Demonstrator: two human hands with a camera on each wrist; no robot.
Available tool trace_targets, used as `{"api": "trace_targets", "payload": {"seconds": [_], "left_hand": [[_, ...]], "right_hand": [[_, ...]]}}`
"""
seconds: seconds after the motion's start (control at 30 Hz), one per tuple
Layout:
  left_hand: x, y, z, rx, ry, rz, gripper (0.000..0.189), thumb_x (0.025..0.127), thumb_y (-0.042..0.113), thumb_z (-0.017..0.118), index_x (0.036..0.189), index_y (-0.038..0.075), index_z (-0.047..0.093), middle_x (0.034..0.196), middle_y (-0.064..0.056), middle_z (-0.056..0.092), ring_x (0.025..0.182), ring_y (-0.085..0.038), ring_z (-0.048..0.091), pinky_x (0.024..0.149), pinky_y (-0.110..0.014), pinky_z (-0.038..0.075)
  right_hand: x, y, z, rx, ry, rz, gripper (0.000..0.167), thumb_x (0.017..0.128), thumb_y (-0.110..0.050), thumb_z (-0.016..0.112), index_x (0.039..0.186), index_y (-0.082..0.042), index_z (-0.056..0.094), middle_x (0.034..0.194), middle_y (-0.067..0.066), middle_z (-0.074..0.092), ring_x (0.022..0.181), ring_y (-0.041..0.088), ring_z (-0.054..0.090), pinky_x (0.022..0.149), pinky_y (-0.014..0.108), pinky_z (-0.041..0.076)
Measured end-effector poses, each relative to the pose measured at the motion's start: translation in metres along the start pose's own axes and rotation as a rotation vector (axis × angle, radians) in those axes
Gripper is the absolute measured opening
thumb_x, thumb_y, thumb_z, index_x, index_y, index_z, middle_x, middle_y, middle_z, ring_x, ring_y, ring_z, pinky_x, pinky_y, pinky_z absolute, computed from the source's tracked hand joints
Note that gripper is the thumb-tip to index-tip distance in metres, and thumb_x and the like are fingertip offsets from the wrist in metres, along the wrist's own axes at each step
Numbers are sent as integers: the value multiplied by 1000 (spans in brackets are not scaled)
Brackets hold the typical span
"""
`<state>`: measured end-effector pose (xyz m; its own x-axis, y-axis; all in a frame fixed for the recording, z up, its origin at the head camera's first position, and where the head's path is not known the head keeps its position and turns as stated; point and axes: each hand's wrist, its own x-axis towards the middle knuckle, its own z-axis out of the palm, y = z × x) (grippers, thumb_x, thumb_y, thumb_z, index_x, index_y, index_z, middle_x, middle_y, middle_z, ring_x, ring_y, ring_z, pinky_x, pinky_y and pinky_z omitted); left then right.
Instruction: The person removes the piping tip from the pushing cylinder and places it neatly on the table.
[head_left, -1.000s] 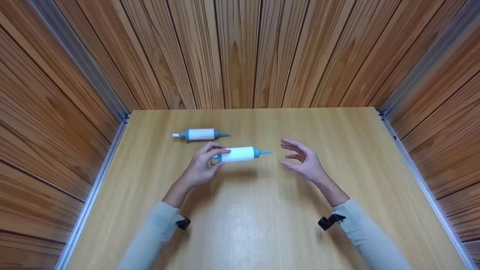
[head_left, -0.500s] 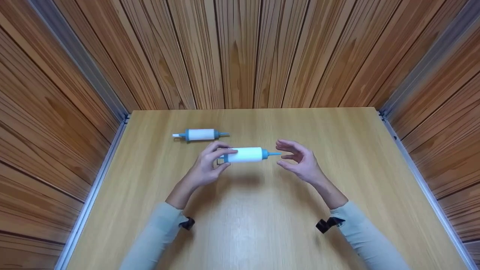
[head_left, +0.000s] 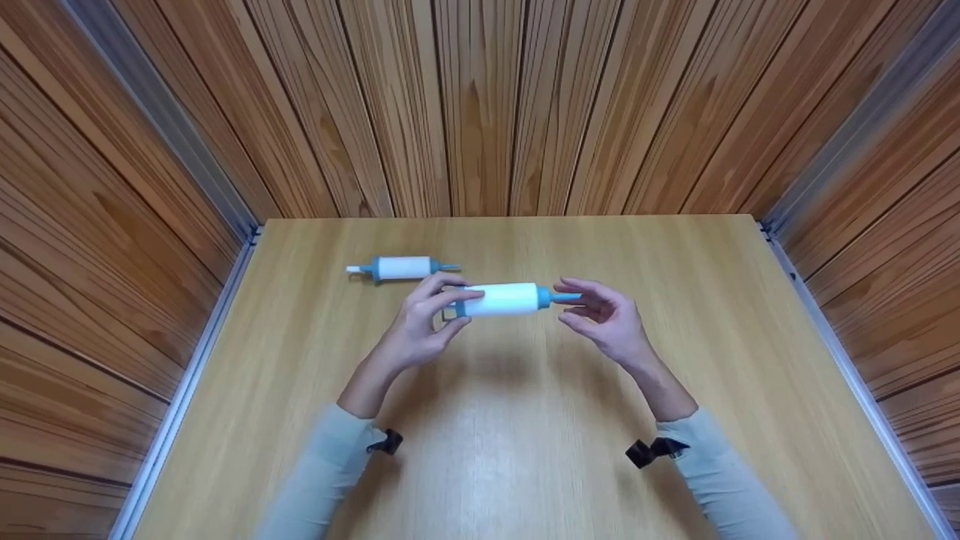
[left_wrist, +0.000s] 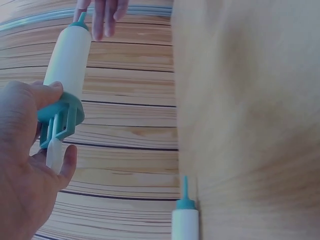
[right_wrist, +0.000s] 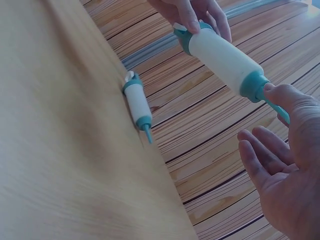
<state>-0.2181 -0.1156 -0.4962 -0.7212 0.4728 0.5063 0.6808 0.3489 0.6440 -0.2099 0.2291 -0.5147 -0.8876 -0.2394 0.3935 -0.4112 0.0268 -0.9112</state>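
My left hand (head_left: 421, 322) holds a white dispenser with teal ends (head_left: 502, 298) above the table. The dispenser lies roughly level in the head view, its thin teal nozzle (head_left: 564, 298) facing right. At its rear, the left wrist view shows a teal frame (left_wrist: 59, 120) and a small white piece (left_wrist: 54, 156) among the fingers. My right hand (head_left: 611, 322) has its fingers apart around the nozzle; in the right wrist view the thumb (right_wrist: 287, 97) overlaps the nozzle's base. Another dispenser of the same kind (head_left: 405, 268) lies on the table behind the left hand.
The light wooden table (head_left: 495, 442) meets a wood-plank wall (head_left: 480, 112) at the back. Plank walls with grey metal rails (head_left: 187, 356) stand along both sides. A small black device (head_left: 651, 454) sits at the right wrist, another (head_left: 386, 441) at the left.
My left hand has carried the dispenser to the right and slightly away. Its nozzle has come between the right hand's fingers and thumb; the right hand has shifted slightly left. The other dispenser stays put.
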Motion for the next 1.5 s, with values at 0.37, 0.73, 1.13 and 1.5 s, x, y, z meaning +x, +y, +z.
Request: {"api": "trace_targets", "payload": {"seconds": [0.37, 0.73, 1.13, 1.5], "left_hand": [[0, 10, 6, 60, 13, 82, 41, 98, 0, 84, 137, 11, 80, 144, -20, 69, 136, -38, 65, 112, -55, 61], [-3, 9, 9, 71, 35, 123, 41, 97, -2, 84, 136, 11, 80, 144, -19, 71, 133, -37, 67, 104, -44, 62], [-7, 10, 6, 19, 21, 97, 38, 97, 2, 85, 134, 11, 82, 143, -21, 72, 133, -36, 68, 107, -45, 60], [-10, 15, 4, -12, 50, 115, 37, 92, 2, 89, 128, 11, 85, 136, -17, 75, 127, -37, 72, 103, -44, 66]], "right_hand": [[1, -11, 7, 11, 0, -18, 41, 94, 18, 76, 135, 15, 71, 129, -10, 84, 116, 9, 81, 101, 26, 66], [0, -14, 14, -41, 20, 14, 33, 95, 15, 78, 128, 12, 77, 122, -14, 82, 110, 7, 79, 97, 22, 66], [-3, -14, 15, -26, 5, -43, 34, 93, 20, 76, 126, 15, 75, 123, -14, 82, 112, 6, 79, 101, 22, 65], [-6, -13, 19, 19, 12, -82, 33, 90, 23, 75, 123, 19, 74, 121, -14, 82, 110, 4, 79, 98, 20, 65]]}}
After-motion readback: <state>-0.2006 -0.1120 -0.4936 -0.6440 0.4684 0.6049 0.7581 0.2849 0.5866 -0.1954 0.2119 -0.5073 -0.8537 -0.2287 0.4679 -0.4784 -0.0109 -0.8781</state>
